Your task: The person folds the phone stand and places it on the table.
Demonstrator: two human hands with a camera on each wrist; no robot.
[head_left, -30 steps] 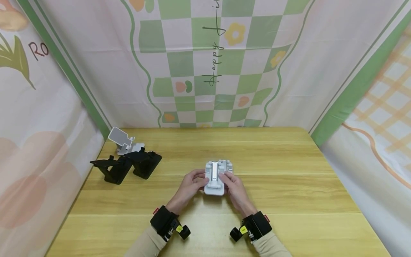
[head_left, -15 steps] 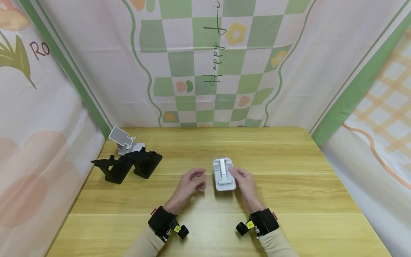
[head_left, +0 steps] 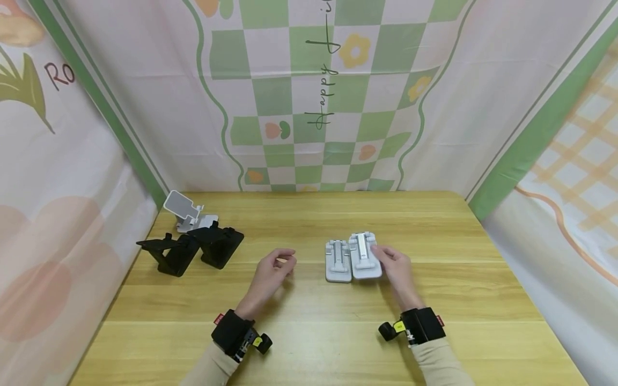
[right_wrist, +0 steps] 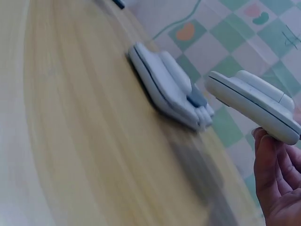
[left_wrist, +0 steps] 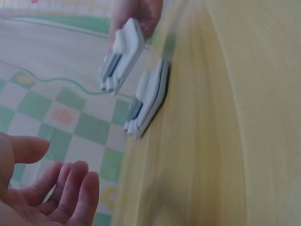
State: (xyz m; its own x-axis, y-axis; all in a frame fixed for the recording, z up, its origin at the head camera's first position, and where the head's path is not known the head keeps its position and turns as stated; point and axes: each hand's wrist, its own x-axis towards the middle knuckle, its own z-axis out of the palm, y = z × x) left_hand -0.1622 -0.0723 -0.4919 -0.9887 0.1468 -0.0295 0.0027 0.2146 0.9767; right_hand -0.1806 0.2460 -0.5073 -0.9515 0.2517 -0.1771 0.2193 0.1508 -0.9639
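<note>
Two folded white phone stands are near the table's middle. One white stand (head_left: 337,261) (left_wrist: 149,98) (right_wrist: 164,86) lies flat on the wood. My right hand (head_left: 397,269) grips the second white stand (head_left: 365,255) (left_wrist: 122,55) (right_wrist: 254,106) by its right edge, and both wrist views show it lifted a little above the table, just right of the first. My left hand (head_left: 271,271) (left_wrist: 44,188) hovers left of the stands with its fingers loosely curled and nothing in it.
At the back left stand two black phone stands (head_left: 190,248) and an unfolded white one (head_left: 185,211). The wooden table (head_left: 309,343) is hemmed by patterned cloth walls on three sides.
Both hands held the stacked white stands; the left hand let go and drew left. My right hand carried the top stand to the right, uncovering the one lying beneath.
</note>
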